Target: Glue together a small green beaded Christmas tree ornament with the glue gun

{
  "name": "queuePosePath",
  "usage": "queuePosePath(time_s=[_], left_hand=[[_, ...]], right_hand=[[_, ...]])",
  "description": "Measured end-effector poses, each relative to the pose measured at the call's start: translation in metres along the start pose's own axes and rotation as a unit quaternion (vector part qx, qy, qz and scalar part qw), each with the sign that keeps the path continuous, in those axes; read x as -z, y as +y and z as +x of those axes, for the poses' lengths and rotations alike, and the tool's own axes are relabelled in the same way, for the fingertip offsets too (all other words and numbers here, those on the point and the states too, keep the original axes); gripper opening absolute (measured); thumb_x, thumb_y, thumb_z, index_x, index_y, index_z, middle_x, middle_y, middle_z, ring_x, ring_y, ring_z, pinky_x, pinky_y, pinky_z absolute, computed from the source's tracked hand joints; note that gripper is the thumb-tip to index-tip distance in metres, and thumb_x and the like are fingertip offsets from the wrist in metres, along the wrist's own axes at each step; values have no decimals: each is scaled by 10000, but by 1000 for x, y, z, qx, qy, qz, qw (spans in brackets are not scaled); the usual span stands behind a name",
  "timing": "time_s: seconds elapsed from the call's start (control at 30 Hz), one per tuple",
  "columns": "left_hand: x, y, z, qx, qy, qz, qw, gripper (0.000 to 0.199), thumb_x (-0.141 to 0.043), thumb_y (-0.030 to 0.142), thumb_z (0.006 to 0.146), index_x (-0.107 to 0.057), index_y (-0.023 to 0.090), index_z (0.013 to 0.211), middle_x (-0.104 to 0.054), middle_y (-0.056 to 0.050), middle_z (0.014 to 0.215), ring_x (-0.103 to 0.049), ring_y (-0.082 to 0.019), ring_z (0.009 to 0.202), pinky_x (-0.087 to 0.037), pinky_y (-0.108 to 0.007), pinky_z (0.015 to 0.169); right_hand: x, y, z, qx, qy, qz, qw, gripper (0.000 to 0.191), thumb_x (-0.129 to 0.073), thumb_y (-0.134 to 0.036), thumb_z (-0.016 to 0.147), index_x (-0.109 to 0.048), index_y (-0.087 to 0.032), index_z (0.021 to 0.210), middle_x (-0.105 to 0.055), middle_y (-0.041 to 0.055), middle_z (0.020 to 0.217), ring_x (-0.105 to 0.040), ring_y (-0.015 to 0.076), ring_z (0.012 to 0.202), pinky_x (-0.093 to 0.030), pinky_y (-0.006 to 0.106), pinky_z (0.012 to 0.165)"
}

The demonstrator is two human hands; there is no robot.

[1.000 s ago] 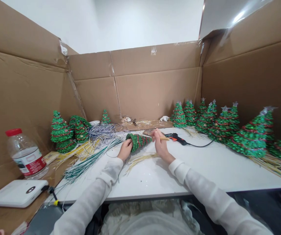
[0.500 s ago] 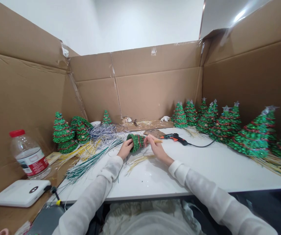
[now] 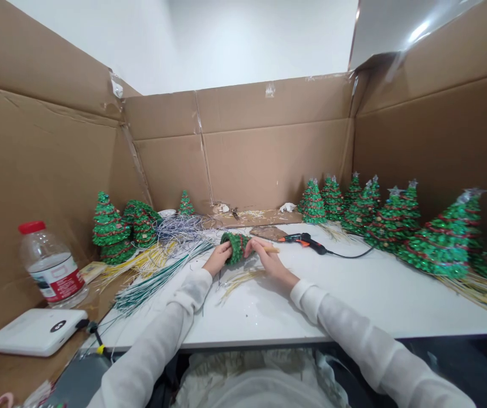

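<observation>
A small green Christmas tree point(image 3: 238, 245) with red trim lies on its side over the white table, its open base toward the left. My left hand point(image 3: 218, 258) is closed around that base end, some fingers at the hollow opening. At the other end, the bent fingers of my right hand point(image 3: 268, 258) touch the tree's side and cover its tip. A tan, stick-like piece point(image 3: 273, 250) pokes out from my right hand, held in it. Yellow strands point(image 3: 241, 279) lie on the table beneath both hands. To the right rests a black and orange glue gun point(image 3: 302, 240).
Finished-looking trees point(image 3: 390, 218) line the right side, with others point(image 3: 108, 229) at the left. Green and yellow strands point(image 3: 158, 277) and tangled white wire point(image 3: 184, 229) spread left of the hands. A bottle point(image 3: 54, 269) and white power bank point(image 3: 35, 332) stand far left. Cardboard walls point(image 3: 277, 147) enclose the table.
My right hand has shifted slightly left, its fingers farther over the tree's side. My left hand keeps its hold at the base. The whole view has moved a little.
</observation>
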State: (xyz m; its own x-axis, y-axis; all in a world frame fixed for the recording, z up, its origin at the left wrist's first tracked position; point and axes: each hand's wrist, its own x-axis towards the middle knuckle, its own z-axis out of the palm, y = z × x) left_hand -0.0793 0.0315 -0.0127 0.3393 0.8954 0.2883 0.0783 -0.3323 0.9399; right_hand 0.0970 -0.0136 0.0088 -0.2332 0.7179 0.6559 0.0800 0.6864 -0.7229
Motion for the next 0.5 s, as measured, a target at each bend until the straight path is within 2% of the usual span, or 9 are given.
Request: queuePosePath(time_s=[0.2,0.37,0.5], left_hand=[[3,-3,2,1,19,24,1000,419,-645,481,636,-652,109,830,-489,38,534,-376,-78,521,-302,-196,508],[1,-2,1,3,17,11,1000,397,-635,458,662,-664,116,862,-541,22,568,-434,-93,553,-357,-207,552],[-1,-1,0,-2,26,0,1000,403,-651,454,644,-677,113,858,-579,12,578,-469,-101,560,-391,-216,573]], right_hand=[[-7,2,7,-12,7,11,1000,407,-297,-392,895,-481,-205,584,-505,-6,562,-490,134,575,-385,279,611],[-9,2,7,-7,25,11,1000,420,-310,-393,883,-442,-210,528,-486,-6,531,-472,141,562,-369,281,591],[-6,3,7,-12,103,48,993,453,-246,-427,897,-392,-217,523,-439,-17,488,-429,134,510,-370,281,584]])
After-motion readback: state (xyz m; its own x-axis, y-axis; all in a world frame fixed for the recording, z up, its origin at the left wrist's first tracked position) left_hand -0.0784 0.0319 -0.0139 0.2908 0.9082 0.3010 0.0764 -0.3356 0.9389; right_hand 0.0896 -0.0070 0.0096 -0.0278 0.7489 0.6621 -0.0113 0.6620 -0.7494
